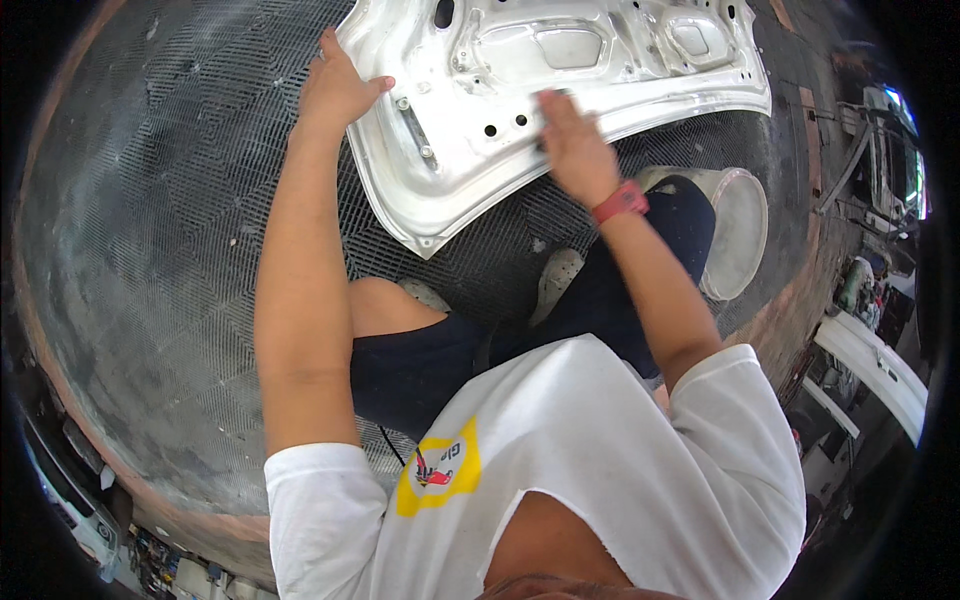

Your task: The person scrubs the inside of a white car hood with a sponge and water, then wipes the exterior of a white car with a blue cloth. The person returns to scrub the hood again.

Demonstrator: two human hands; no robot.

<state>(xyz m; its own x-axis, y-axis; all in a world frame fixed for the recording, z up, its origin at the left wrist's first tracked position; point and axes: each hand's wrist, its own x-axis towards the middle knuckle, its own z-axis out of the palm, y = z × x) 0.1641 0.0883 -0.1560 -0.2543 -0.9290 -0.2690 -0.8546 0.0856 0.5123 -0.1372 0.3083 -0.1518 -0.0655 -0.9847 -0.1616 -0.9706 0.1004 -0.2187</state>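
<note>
A bare, whitish-silver metal car body panel, pierced with holes and pressed recesses, lies at the top of the head view, its curved near edge toward me. At its left edge is my left hand, the thumb resting on the face and the fingers along the rim, gripping it. My right hand is over the near edge, left of the red wristband, and blurred by motion. Something dark shows at its fingers and below the palm, like a thin pad; its kind is not clear.
Black ribbed matting covers the floor around me. A pale round bucket lies beside my right knee. Farther right are a long white panel and cluttered parts. My shoes are just below the panel's near edge.
</note>
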